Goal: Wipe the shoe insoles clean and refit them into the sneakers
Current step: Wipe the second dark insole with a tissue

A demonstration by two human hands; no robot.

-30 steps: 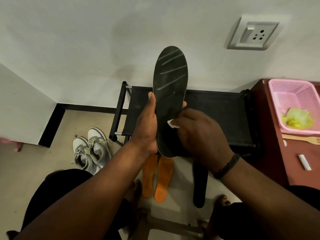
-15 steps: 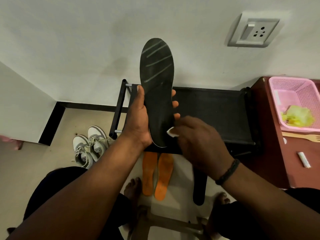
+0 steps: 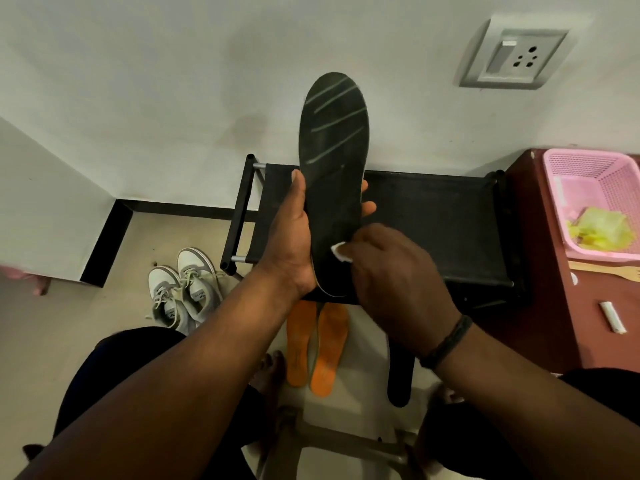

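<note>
My left hand [image 3: 290, 244] grips a black insole [image 3: 332, 157] with pale diagonal stripes, held upright in front of the wall. My right hand [image 3: 394, 278] pinches a small white wipe [image 3: 341, 252] and presses it against the insole's lower half. On the floor below lie two orange insoles [image 3: 317, 344] side by side and a second black insole [image 3: 400, 375], partly hidden by my right wrist. A pair of grey and white sneakers [image 3: 185, 294] stands on the floor to the left.
A low black shoe rack [image 3: 433, 223] stands against the wall behind my hands. To the right a dark red table [image 3: 554, 323] carries a pink basket [image 3: 588, 174] with yellow material, a wooden fork and a small white object. A stool frame sits between my knees.
The insole has tilted back to a more upright pose and sits slightly right. My right hand with the wipe has slid a little lower along the insole.
</note>
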